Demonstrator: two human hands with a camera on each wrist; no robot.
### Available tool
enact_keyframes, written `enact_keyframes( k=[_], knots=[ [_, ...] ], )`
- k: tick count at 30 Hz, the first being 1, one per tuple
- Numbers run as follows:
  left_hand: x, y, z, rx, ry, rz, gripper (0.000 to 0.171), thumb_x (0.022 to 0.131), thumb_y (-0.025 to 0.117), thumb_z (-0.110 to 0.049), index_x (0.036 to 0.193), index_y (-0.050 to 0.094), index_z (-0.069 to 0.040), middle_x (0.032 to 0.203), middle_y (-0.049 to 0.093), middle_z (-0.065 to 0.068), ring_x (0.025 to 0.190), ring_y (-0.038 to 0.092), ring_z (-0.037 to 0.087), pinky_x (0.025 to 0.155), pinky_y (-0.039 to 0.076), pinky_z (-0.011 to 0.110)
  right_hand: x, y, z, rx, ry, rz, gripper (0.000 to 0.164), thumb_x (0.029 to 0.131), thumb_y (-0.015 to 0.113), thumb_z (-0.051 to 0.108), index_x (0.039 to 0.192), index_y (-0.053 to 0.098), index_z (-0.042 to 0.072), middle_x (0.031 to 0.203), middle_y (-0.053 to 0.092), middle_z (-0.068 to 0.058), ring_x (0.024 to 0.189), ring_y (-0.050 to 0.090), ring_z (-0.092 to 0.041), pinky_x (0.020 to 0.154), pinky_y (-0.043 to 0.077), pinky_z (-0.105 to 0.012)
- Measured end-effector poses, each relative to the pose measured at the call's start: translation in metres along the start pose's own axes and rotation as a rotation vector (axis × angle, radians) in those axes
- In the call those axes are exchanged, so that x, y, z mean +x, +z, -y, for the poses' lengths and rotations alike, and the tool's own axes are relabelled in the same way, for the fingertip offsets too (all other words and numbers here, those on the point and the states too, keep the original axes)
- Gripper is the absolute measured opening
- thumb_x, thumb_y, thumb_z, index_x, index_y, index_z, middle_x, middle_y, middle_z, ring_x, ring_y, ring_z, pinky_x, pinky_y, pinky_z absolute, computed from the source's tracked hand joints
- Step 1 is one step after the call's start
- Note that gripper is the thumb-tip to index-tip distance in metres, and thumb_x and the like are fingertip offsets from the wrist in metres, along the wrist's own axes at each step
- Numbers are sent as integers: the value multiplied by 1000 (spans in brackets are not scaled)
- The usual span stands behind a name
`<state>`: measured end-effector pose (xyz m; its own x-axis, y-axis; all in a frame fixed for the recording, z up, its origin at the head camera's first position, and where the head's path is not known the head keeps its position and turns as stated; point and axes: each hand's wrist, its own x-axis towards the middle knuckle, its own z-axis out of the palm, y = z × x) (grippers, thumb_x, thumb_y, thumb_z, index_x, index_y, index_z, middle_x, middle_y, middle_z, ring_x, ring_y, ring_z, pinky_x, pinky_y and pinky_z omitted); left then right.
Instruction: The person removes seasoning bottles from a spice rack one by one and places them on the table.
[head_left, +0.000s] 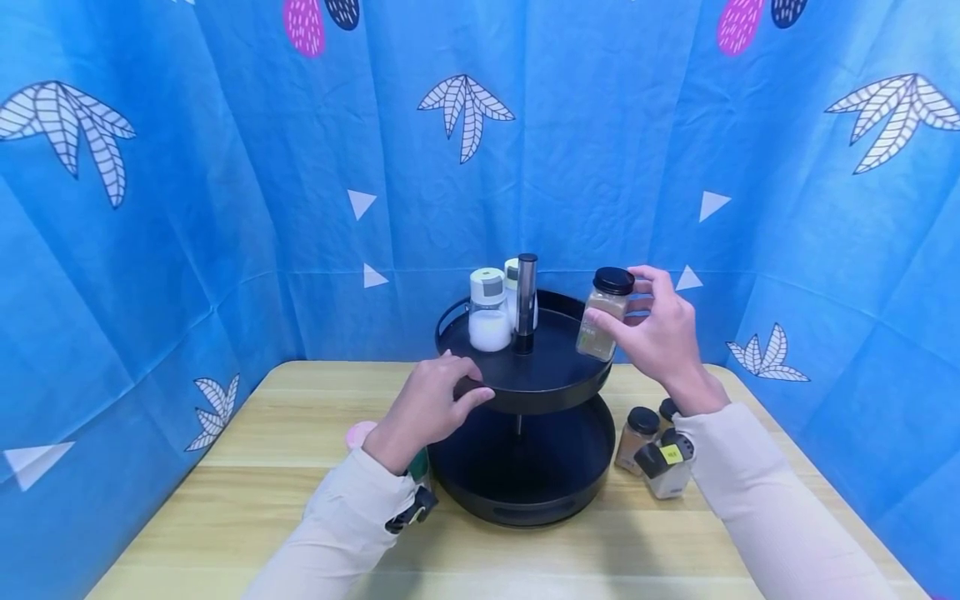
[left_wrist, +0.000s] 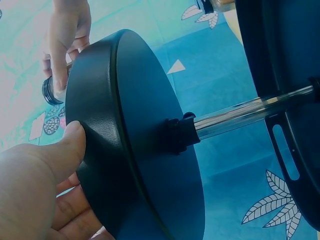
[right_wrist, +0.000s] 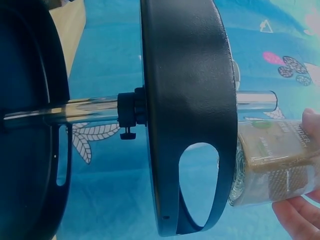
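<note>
A black two-tier tray stand stands mid-table, its upper tray (head_left: 551, 402) above its lower tray (head_left: 525, 513). My left hand (head_left: 431, 404) grips the upper tray's near-left rim; in the left wrist view the thumb (left_wrist: 75, 145) presses the outer wall. With my right hand (head_left: 667, 333) I hold a clear spice jar (head_left: 597, 343) of tan powder, black lid up and slightly tilted, at the right side of the upper tray. The right wrist view shows the jar's base (right_wrist: 239, 172) right at the rim. Two white-lidded shakers (head_left: 489, 330) stand on the upper tray's left.
A chrome post (head_left: 527, 292) rises through the upper tray's centre. Right of the stand are several black-lidded spice jars (head_left: 636, 440), one tilted (head_left: 667, 477), partly behind my right sleeve. A pink-topped container (head_left: 358, 433) is mostly hidden by my left wrist. Blue curtains surround the wooden table (head_left: 300, 417).
</note>
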<state>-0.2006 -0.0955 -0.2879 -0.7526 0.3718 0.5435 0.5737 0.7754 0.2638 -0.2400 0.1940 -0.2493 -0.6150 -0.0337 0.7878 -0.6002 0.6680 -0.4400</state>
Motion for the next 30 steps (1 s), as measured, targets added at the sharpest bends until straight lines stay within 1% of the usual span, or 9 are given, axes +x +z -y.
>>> enact_keyframes(
  k=[8,20,21,24,27,30],
  knots=[
    [0,-1,-2,5,-21,14,23,85,76,-29,94,71,-9,91,71,4,95,67,23,103,43,39,-1,-3,-1,-8,0,-20,68,79,83,20,130,44,-1,111,64,-22,84,67,-34,68,56,-51],
    [1,-2,-2,13,-28,25,22,85,76,-29,94,72,-9,92,71,4,94,67,23,103,42,39,-1,-10,-4,-15,3,-50,67,78,83,21,130,46,-1,110,64,-22,83,67,-34,68,55,-51],
    [1,-2,-3,14,-26,25,22,85,76,-29,94,72,-9,92,71,4,94,67,23,103,42,39,-1,-10,-4,-20,2,-53,67,78,83,21,130,46,-1,110,64,-21,82,67,-33,68,56,-47],
    [2,-3,-2,14,-20,26,22,85,76,-28,94,72,-9,91,71,5,92,67,23,103,42,38,-1,-12,-4,-33,0,-60,68,77,83,21,129,47,-1,109,65,-20,82,68,-32,68,55,-30],
    [2,-3,-3,12,-21,31,22,85,76,-28,94,72,-9,92,71,5,93,67,23,103,42,38,-2,-14,-4,-39,4,-70,67,76,84,21,129,48,-1,109,65,-19,82,68,-31,67,47,-15],
    [2,-4,-3,11,-31,40,22,85,76,-29,95,72,-9,92,71,5,95,67,24,103,42,39,-3,-16,-5,-33,11,-74,67,77,84,21,128,47,-1,109,64,-19,83,68,-32,67,44,-10]
  ],
)
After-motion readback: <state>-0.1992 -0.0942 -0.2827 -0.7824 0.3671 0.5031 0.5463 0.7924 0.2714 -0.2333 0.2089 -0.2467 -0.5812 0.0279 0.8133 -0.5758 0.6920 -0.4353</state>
